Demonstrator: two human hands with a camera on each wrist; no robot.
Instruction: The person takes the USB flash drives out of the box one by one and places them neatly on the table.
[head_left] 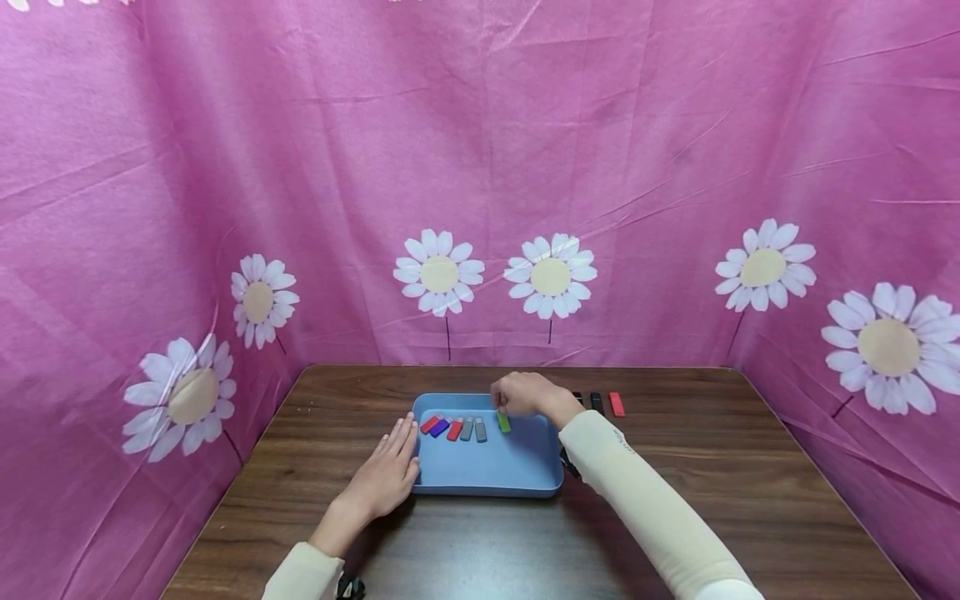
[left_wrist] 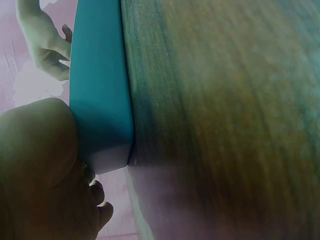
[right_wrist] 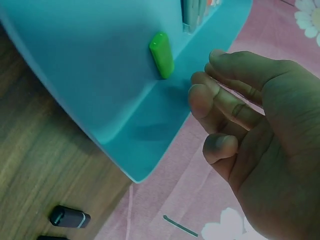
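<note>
A shallow blue tray [head_left: 487, 471] lies on the wooden table. My left hand [head_left: 386, 471], fingers straight, rests against its left wall; the left wrist view shows that hand [left_wrist: 40, 155] beside the tray's side [left_wrist: 100, 75]. Over the tray's far right part is my right hand [head_left: 528, 393]. A small flat green stick [right_wrist: 162, 56], shaped like a USB stick, lies in the tray. In the right wrist view the right hand [right_wrist: 265, 130] holds nothing, its fingers loosely bent and apart from the green stick. Left of it lie red, purple and grey sticks [head_left: 481, 430] in a row.
Beyond the tray's right end, a red stick [head_left: 617, 404] and black sticks [head_left: 597, 403] lie on the table [head_left: 675, 467], partly behind the right forearm. Pink cloth [head_left: 495, 167] with white daisies hangs around the table's back and sides.
</note>
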